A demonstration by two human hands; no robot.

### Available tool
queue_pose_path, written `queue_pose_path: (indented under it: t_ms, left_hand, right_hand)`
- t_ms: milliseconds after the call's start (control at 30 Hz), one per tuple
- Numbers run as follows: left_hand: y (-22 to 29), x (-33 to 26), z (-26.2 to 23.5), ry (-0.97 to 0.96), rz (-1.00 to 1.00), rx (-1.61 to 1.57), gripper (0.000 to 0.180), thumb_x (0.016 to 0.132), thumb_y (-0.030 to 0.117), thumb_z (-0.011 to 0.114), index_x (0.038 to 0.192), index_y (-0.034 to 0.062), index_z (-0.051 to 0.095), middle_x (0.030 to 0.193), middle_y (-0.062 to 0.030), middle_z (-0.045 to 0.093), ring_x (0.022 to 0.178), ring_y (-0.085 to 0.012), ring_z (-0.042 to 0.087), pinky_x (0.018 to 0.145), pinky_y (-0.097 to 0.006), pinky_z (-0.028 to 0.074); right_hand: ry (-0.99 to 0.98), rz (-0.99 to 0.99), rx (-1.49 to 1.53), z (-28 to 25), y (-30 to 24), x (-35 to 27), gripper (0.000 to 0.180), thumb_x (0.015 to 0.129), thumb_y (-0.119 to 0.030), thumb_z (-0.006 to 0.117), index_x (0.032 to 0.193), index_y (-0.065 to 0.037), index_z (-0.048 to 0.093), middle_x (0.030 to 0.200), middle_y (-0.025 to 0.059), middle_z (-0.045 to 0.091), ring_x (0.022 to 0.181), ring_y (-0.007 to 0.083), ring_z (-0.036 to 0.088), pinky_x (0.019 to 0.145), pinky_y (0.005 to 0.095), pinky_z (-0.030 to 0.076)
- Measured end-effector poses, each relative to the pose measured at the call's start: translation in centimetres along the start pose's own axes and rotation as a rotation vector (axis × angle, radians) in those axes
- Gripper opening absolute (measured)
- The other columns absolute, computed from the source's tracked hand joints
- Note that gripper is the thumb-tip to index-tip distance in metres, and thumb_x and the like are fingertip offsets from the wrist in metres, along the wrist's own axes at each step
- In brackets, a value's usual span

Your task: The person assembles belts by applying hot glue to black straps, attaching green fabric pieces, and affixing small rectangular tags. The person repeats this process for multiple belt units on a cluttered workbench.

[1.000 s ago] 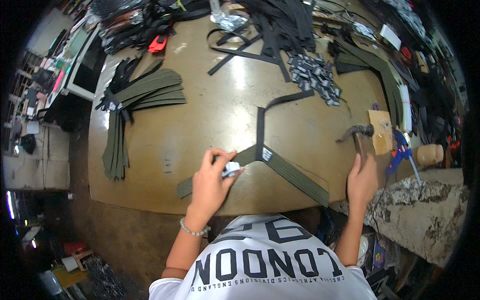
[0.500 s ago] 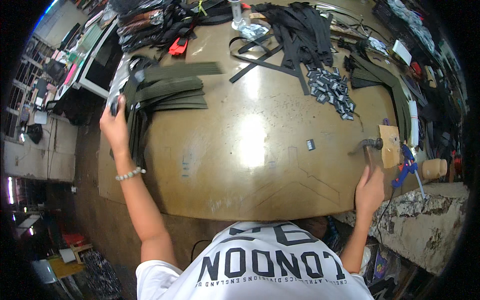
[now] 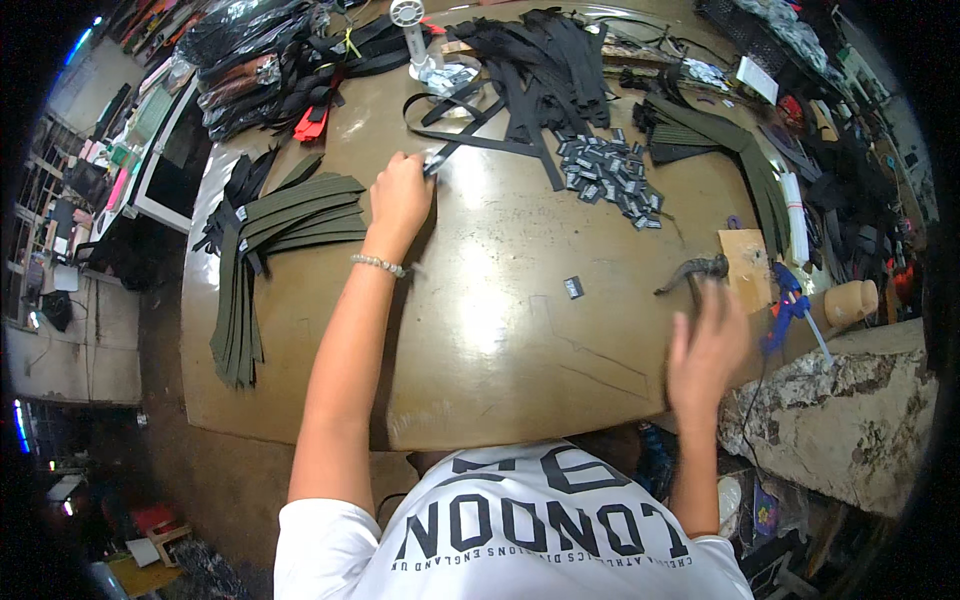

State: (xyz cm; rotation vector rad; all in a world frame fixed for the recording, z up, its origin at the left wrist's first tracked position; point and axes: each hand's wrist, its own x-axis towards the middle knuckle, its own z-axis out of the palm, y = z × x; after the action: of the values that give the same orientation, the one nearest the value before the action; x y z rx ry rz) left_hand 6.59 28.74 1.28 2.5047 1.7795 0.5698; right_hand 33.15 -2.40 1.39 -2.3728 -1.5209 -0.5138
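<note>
Our left grip (image 3: 402, 200) at ten o'clock pinches a pale item (image 3: 432, 165); whether our blurred right grip (image 3: 708, 345), four o'clock, clasps the hammer (image 3: 708, 265), we can't tell. Bare tabletop (image 3: 480, 385) reaches six o'clock's edge.

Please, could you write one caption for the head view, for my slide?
Bare left hand near long black fabric straps, bare right hand at a dark-headed hammer, over a glossy brown table.

Right hand (image 3: 708, 345) blurred, hammer (image 3: 703, 266) partly hidden by it, item (image 3: 433, 166) at left hand (image 3: 400, 195) too small to tell
</note>
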Motion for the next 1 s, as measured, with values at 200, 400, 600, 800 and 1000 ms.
queue_pose_path:
  t_ms: [200,400,600,800,1000]
  left_hand:
    - [0.6,-6.1,-3.0,-0.163,0.168,-0.168,0.017,0.084,0.013,0.067,0.095,-0.0003,0.065,0.094,-0.0253,0.066,0.089,-0.0457,0.063,0.078,-0.053,0.051]
    - [2.6,-15.9,-7.3,-0.260,-0.378,-0.889,0.028,0.094,0.025,0.068,0.089,-0.0023,0.067,0.074,-0.0021,0.064,0.066,-0.0090,0.052,0.062,-0.029,0.044]
    - [4.2,-20.4,-8.5,-0.201,-0.432,-0.961,0.024,0.093,0.019,0.072,0.092,-0.0045,0.069,0.077,-0.0018,0.066,0.069,-0.0048,0.052,0.062,-0.025,0.045]
    - [3.7,-22.7,-8.4,-0.296,-0.209,-0.823,0.019,0.086,0.015,0.075,0.088,-0.0030,0.069,0.076,-0.0168,0.066,0.065,-0.0202,0.063,0.062,-0.031,0.049]
    - [4.8,-25.5,-6.8,-0.325,0.098,-0.561,0.029,0.075,0.009,0.077,0.101,0.0079,0.064,0.090,-0.0104,0.065,0.076,-0.0336,0.066,0.063,-0.041,0.053]
  right_hand:
    - [-0.390,-0.673,0.465,2.3,-7.7,3.6,0.059,0.094,-0.033,0.061,0.142,-0.002,0.046,0.152,0.0235,0.037,0.142,0.0376,0.034,0.117,0.0543,0.023]
    - [-0.302,-0.446,0.600,3.4,-11.4,9.3,0.044,0.100,-0.038,0.057,0.127,-0.003,0.058,0.122,0.0157,0.060,0.115,0.0251,0.057,0.100,0.0422,0.043]
    - [-1.591,0.337,1.964,3.9,-16.7,5.9,0.021,0.095,-0.026,0.070,0.107,-0.009,0.064,0.076,-0.0069,0.052,0.056,0.0003,0.039,0.044,0.0174,0.030]
    - [-1.115,0.079,1.759,9.1,-16.4,18.0,0.022,0.092,-0.026,0.073,0.100,-0.006,0.067,0.084,-0.0029,0.067,0.057,-0.0016,0.051,0.044,0.0138,0.039]
    - [-0.914,-0.322,1.175,11.1,-16.5,22.6,0.030,0.091,-0.027,0.074,0.089,0.002,0.072,0.079,0.0061,0.070,0.065,0.0110,0.062,0.060,0.0244,0.052]
